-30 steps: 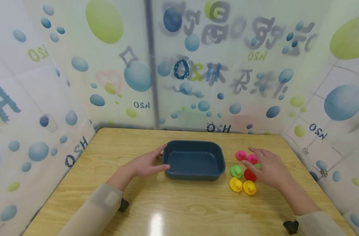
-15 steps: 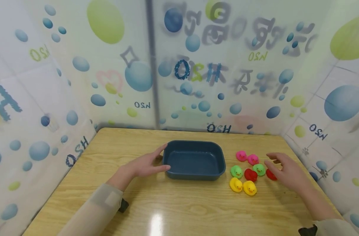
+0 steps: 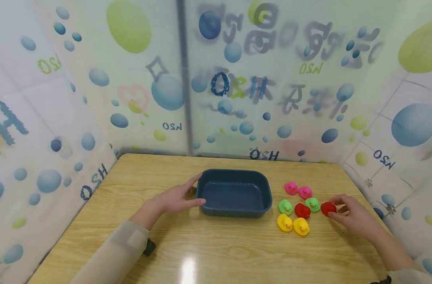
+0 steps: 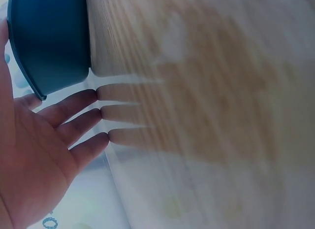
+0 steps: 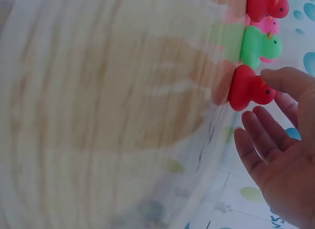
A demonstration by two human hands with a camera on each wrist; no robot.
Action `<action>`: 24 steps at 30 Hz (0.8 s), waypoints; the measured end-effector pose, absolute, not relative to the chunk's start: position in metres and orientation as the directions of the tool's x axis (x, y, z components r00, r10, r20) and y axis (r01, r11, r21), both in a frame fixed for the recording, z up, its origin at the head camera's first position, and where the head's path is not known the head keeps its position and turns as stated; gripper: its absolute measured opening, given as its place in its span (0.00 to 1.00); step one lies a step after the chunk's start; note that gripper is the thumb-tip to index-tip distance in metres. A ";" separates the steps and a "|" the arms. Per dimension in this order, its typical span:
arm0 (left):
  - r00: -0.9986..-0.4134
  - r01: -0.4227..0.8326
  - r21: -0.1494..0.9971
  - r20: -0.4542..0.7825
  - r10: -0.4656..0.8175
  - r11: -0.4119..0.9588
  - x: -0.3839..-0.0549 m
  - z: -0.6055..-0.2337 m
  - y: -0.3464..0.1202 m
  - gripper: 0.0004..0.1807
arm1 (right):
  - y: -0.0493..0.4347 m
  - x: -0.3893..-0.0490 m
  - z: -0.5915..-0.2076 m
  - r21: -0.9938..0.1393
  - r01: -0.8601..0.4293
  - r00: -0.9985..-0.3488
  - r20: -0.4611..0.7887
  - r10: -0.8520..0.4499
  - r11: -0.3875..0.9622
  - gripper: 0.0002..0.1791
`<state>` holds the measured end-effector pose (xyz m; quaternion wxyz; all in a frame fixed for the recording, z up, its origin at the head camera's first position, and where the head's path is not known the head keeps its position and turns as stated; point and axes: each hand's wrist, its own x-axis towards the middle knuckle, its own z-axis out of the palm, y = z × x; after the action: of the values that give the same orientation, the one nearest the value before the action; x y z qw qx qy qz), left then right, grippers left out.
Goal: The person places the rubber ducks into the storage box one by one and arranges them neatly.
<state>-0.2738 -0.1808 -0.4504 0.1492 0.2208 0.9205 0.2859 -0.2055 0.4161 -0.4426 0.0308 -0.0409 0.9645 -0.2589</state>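
Note:
A dark blue rectangular basin [image 3: 233,213] sits mid-table. My left hand [image 3: 177,199] rests at its left end, thumb and forefinger spread along the rim; the left wrist view shows the other fingers stretched out beside the basin [image 4: 49,42]. On the right, my right hand [image 3: 359,219] has thumb and forefinger on either side of the outermost red rubber duck [image 3: 327,209], pinching it while it stands on the table. In the right wrist view the thumb lies on this red duck's head and the remaining fingers are apart from it.
Left of the held duck stand a green duck [image 3: 312,204] and another red duck [image 3: 302,211]. Around them are a second green duck [image 3: 285,206], two pink ducks [image 3: 291,188] and two yellow ducks [image 3: 284,223]. A patterned curtain [image 3: 233,130] rises behind the wooden table [image 3: 230,252].
My right hand has moved right from above the duck group and come down onto the outermost red duck, taking it between thumb and forefinger. The left hand stays at the basin.

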 end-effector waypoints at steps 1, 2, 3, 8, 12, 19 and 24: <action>-0.859 0.320 0.593 -0.149 0.490 0.739 -0.274 -0.450 -0.181 0.56 | 0.417 -0.206 -0.443 -0.503 -0.065 -0.994 -0.042 -0.099 0.862 0.25; -0.859 0.318 0.593 -0.150 0.489 0.740 -0.274 -0.450 -0.181 0.56 | 0.418 -0.207 -0.444 -0.504 -0.064 -0.994 -0.048 -0.102 0.861 0.24; -0.859 0.317 0.593 -0.151 0.488 0.740 -0.274 -0.450 -0.181 0.56 | 0.418 -0.207 -0.445 -0.506 -0.058 -0.993 -0.055 -0.100 0.861 0.24; -0.860 0.310 0.598 -0.155 0.486 0.739 -0.272 -0.449 -0.181 0.56 | 0.419 -0.209 -0.446 -0.509 -0.034 -0.993 -0.082 -0.088 0.860 0.23; -0.861 0.308 0.600 -0.155 0.485 0.738 -0.272 -0.449 -0.180 0.56 | 0.418 -0.209 -0.444 -0.502 -0.027 -0.993 -0.086 -0.081 0.864 0.23; -0.859 0.312 0.599 -0.154 0.489 0.737 -0.273 -0.450 -0.181 0.56 | 0.412 -0.203 -0.441 -0.496 -0.041 -0.999 0.011 -0.041 0.867 0.24; -0.859 0.315 0.598 -0.151 0.490 0.737 -0.273 -0.450 -0.181 0.56 | 0.400 -0.200 -0.433 -0.500 -0.112 -0.990 0.128 -0.055 0.859 0.23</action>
<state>-0.2730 -0.1815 -0.4496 0.1507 0.2189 0.9196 0.2892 -0.2000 0.3999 -0.4334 -0.0549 -0.0433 0.9625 -0.2620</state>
